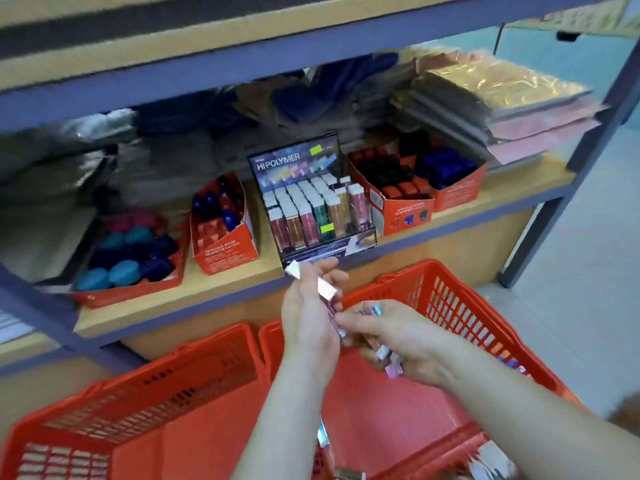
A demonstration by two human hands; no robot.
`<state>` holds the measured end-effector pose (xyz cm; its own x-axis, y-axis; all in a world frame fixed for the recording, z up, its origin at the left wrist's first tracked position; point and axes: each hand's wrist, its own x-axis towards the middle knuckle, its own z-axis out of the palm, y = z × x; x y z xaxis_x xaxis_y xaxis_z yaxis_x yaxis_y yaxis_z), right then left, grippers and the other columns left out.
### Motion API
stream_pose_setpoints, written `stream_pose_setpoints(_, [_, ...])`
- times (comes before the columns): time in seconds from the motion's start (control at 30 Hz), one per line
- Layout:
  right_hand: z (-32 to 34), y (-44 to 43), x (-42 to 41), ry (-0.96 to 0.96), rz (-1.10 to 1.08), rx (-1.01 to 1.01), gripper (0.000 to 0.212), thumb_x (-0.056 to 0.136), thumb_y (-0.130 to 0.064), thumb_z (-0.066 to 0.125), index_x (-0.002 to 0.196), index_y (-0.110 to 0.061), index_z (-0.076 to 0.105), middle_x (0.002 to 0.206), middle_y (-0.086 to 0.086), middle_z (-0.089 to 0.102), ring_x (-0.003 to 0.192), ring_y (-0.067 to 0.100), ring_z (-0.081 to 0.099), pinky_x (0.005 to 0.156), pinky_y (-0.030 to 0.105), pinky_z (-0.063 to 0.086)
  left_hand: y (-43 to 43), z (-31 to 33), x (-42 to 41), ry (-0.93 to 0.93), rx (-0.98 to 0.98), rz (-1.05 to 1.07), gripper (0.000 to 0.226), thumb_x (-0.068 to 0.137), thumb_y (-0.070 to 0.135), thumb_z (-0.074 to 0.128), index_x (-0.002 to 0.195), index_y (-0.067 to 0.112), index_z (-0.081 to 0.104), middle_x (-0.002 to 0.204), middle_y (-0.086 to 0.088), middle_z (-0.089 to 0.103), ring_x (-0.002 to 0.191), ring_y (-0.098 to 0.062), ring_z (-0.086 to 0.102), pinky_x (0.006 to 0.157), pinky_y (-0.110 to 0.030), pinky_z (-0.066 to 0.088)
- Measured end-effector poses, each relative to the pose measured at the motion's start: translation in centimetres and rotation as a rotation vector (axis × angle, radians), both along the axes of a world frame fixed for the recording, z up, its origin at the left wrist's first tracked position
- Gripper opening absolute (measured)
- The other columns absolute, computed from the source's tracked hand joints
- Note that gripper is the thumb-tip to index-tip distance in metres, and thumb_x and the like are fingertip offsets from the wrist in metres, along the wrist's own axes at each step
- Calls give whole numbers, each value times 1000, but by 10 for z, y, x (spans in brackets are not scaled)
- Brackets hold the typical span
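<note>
We stand before a shop shelf (221,299) of pale board on a blue-grey frame, with a tiled floor to the right.

From the head view, the left hand (306,317) is raised just in front of the shelf edge. Its fingers (332,271) curl round two slim lead cases (327,289), whose white caps stick out above the palm. The right hand (405,341) meets it from the side, its thumb and fingers pinching a small bundle of cases (389,362) of the same kind. The blur keeps us from counting them. Both hands hang over the right basket (450,299), directly below the Hi-Polymer display box (294,161), where more cases stand upright in tight rows.

We judge these cases to be light, stiff and smooth-sided, so a bundle can easily fan out and slip. They are best taken across the long flat sides near the middle, not by the cap, which might pull off.

Around the display stand red sharpener cartons, one on the left (225,251) and one on the right (405,206), both close beside it. A tray of blue and teal pieces (131,258) lies further left, and stacked foil packets (502,95) sit behind on the right. A second red basket (121,410) sits at lower left. The packed rows and the display's low front lip leave little room for fingers, and the cartons crowd either side.
</note>
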<state>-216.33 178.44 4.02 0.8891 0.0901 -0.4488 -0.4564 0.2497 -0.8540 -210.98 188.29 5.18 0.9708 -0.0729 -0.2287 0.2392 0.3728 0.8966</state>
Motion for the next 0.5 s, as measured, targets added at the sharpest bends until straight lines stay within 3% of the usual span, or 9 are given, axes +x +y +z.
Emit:
stream_pose_setpoints(0.13, [32,-5,4,-108,17,-99,23,88,-18,70,71,-11,57,62,10,52,40,14,37,39,20,22,2,16,-3,-103,67,-43,43,105,32,33,95,9,68,84,-6,71,78,-17,58,78,-36,47])
stream_pose_setpoints(0.23, [52,-12,10,-92,66,-131,22,91,-17,65,71,-15,55,60,4,50,43,13,38,42,22,23,9,24,-1,-162,146,-90,42,102,42,38,101,22,75,92,-5,60,92,-36,54,94,-53,46])
stream_pose_setpoints(0.3, [59,-17,15,-83,71,-88,15,93,-11,58,78,-14,54,68,5,59,46,12,39,41,21,23,16,32,4,-175,149,-107,36,101,39,43,111,19,71,86,-9,57,75,-37,51,73,-44,50])
stream_pose_setpoints(0.37, [59,-23,20,-83,34,10,8,93,-7,53,86,-10,53,75,8,63,46,11,40,38,19,26,25,41,11,-191,113,-129,24,100,24,49,112,13,66,86,-7,57,60,-18,46,54,-25,40])
stream_pose_setpoints(0.43, [54,-27,24,-81,-7,115,10,94,-4,48,95,-7,57,73,7,61,43,10,39,36,19,26,33,46,18,-234,164,-158,22,95,15,58,116,16,62,78,-1,60,60,-9,49,49,-20,37])
stream_pose_setpoints(0.5, [49,-28,28,-79,-36,166,17,93,-1,43,101,-4,58,71,5,59,40,8,37,36,19,25,35,47,27,-280,263,-164,27,90,13,64,116,21,60,77,-2,69,66,-11,58,52,-24,41])
